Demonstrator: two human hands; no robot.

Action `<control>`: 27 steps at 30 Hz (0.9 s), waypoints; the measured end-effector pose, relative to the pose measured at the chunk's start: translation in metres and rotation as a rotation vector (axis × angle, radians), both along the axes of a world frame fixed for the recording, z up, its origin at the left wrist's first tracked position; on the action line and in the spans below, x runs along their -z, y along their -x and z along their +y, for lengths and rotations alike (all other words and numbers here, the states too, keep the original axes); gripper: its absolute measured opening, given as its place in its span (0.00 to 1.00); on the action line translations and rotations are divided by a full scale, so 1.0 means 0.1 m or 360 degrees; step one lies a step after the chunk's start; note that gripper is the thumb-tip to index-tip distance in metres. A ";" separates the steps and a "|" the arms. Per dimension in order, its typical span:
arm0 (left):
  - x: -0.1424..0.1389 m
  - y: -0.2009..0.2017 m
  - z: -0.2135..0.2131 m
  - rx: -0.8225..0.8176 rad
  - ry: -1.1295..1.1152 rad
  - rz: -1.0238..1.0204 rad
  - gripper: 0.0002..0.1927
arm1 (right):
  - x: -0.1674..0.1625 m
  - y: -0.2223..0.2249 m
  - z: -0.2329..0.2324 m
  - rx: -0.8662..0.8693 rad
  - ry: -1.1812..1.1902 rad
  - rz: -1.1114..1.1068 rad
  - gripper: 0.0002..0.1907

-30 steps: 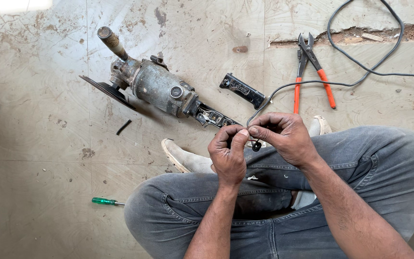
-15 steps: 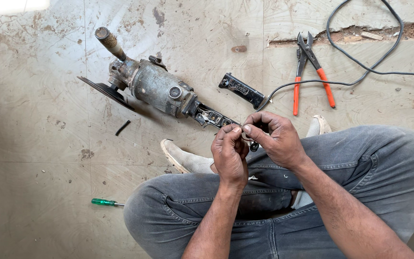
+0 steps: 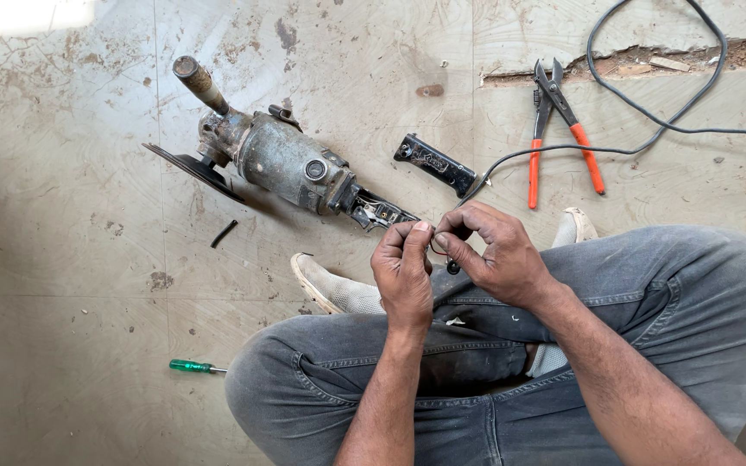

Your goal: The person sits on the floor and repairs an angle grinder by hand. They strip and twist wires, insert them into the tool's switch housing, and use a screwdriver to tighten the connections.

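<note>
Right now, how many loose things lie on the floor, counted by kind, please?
Angle grinder: 1
Black handle cover: 1
Orange-handled pliers: 1
Green-handled screwdriver: 1
Small black piece: 1
Power cable: 1, its end at both hands, left hand, right hand
Total: 6

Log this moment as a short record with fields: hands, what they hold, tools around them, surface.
Left hand: left hand, fingertips pinched on the end of the thin black power cable
Right hand: right hand, pinching the same cable end, beside the left
Nearest tool: worn grey metal angle grinder, rear housing open, lying on the floor
Loose part: black plastic handle cover, beside the grinder's rear
Other tools: orange-handled pliers; green-handled screwdriver
Surface: dusty stained concrete floor
Posture: seated cross-legged, grey jeans
</note>
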State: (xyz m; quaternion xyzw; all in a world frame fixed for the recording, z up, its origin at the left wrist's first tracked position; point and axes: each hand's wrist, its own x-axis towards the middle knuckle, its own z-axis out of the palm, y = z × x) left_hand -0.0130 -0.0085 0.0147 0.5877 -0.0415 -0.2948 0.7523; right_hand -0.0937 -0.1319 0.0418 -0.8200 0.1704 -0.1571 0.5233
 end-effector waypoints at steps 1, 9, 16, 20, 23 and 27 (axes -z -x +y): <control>0.01 0.02 -0.01 -0.0045 0.0067 0.0065 0.10 | 0.01 0.00 0.00 -0.0024 0.0006 -0.0035 0.08; 0.04 0.09 -0.03 -0.0211 0.0359 0.0457 0.09 | 0.07 -0.01 0.01 -0.0011 -0.0165 0.0060 0.08; -0.01 0.04 -0.03 -0.0244 0.0284 0.0501 0.08 | -0.01 0.00 0.02 -0.0039 -0.0303 -0.0187 0.22; -0.05 0.05 -0.02 -0.0161 0.0200 0.0463 0.09 | 0.01 -0.01 0.07 0.0068 0.0058 -0.0236 0.12; -0.06 0.08 -0.02 -0.0127 0.0195 0.0448 0.09 | 0.03 0.00 0.08 0.0101 0.0198 -0.0247 0.09; -0.05 0.10 -0.01 -0.0119 0.0221 0.0405 0.09 | 0.07 0.02 0.10 0.0100 0.0328 -0.0237 0.05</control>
